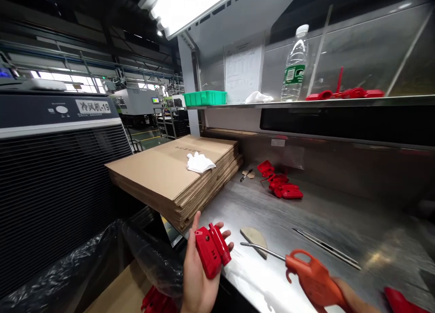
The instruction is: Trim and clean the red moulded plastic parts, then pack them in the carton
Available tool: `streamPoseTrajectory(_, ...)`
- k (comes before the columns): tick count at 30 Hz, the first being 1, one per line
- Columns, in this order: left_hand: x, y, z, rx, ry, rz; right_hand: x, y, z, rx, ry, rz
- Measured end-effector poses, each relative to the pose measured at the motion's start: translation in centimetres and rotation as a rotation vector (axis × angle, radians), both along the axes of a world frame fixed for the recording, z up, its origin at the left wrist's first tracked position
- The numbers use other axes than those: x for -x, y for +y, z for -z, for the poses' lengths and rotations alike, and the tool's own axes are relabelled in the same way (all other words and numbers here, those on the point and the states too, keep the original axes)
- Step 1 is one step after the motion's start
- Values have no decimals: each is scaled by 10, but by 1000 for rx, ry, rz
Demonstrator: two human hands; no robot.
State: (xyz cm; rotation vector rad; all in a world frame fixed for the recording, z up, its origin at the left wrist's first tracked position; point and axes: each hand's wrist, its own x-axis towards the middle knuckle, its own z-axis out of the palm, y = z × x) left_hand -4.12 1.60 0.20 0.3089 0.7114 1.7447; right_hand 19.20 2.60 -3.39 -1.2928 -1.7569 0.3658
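Observation:
My left hand (pixel 199 270) holds two red plastic parts (pixel 212 249) stacked together, just off the near edge of the steel bench (pixel 306 213). My right hand (pixel 353 299), mostly out of view at the bottom, grips the orange handle of a cutting tool (pixel 311 276) whose thin metal blade points left over the bench. A beige wedge-shaped piece (pixel 254 238) lies on the bench just beyond the blade.
A stack of flat cardboard (pixel 173 168) with a white glove (pixel 200 162) fills the bench's left end. More red parts (pixel 280 181) lie at the back, others in a black-lined box (pixel 154 299) below. The shelf holds a water bottle (pixel 295 66) and green tray (pixel 205 97). An air cooler (pixel 57 168) stands left.

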Motion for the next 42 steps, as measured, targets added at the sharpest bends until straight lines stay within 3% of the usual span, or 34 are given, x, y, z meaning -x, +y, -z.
streamPoseTrajectory(5, -4, 0, -4, 40, 34, 21, 6, 7, 0, 36, 167, -123)
streamPoseTrajectory(8, -6, -1, -8, 44, 30, 74, 7, 9, -7, 7, 179, -76)
streamPoseTrajectory(12, -6, -2, -11, 9, 18, 36, 8, -1, -9, 26, 242, -31)
streamPoseTrajectory(18, -6, -1, -10, -21, 9, 69, 9, -6, -3, 123, 399, -110)
streamPoseTrajectory(23, -9, -3, -10, -3, 62, 52, 1, 6, 15, 263, 476, -189)
streamPoseTrajectory(27, -10, -4, -10, -23, 54, 102, -5, 23, 24, 141, 396, -208)
streamPoseTrajectory(31, -8, -6, -11, -65, 72, 122, -14, 28, 38, 33, 345, -89)
streamPoseTrajectory(34, -8, -5, -10, -90, 52, 157, -22, 32, 46, 0, 296, -195)
streamPoseTrajectory(39, -8, 1, -8, -99, -35, 148, -32, 38, 35, -127, 246, -376)
streamPoseTrajectory(42, -8, 6, -6, -68, 11, 94, -16, 27, 26, -43, 231, -398)
